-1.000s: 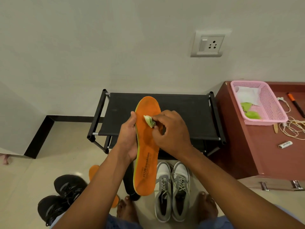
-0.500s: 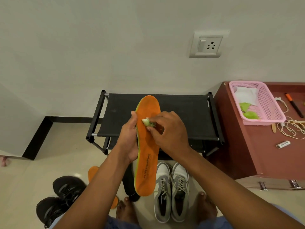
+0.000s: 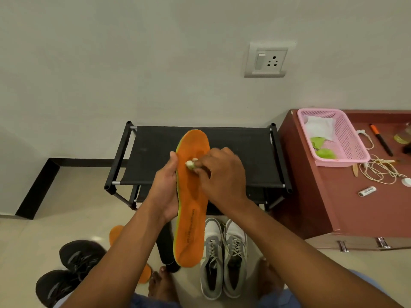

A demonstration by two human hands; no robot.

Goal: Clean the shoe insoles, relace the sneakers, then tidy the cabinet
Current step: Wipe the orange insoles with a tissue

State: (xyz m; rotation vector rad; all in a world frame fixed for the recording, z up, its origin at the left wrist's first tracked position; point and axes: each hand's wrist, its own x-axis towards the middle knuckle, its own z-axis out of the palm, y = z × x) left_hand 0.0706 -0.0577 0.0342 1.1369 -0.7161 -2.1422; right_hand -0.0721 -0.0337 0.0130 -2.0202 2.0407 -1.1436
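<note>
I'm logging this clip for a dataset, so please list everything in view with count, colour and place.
insole: one, orange, held upright above the rack
wipe: one, whitish, on the insole
second insole: one, orange, floor
grey sneakers: two, floor
black sneakers: two, floor, left
shoe rack: one, black, by the wall
cabinet: one, reddish-brown, right
basket: one, pink, on the cabinet
cord: one, cream, cabinet top
wall socket: one, white
left hand: grips the insole's edge
right hand: pinches the wipe

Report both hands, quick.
Left hand: holding the orange insole.
Right hand: pinching a small wipe against the insole.
</note>
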